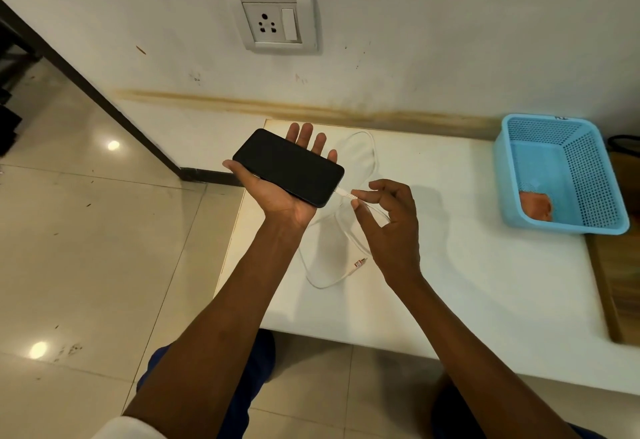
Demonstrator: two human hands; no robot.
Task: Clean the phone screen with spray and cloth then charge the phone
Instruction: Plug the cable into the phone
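No text can be read anywhere; a dark mark on the blue basket's [561, 175] rim is illegible.

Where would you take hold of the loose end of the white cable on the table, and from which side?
Pinch the cable's free plug by its stiff reddish body, coming from above with the right hand. It lies flat on the table, apart from the phone, tip pointing right; the cord behind it is limp.

Glossy black glass phone [288, 166]; smooth white rubbery cable [372, 161]; perforated blue plastic basket [585, 175]; smooth white counter [467, 265]; polished, reflective floor tiles [86, 248]
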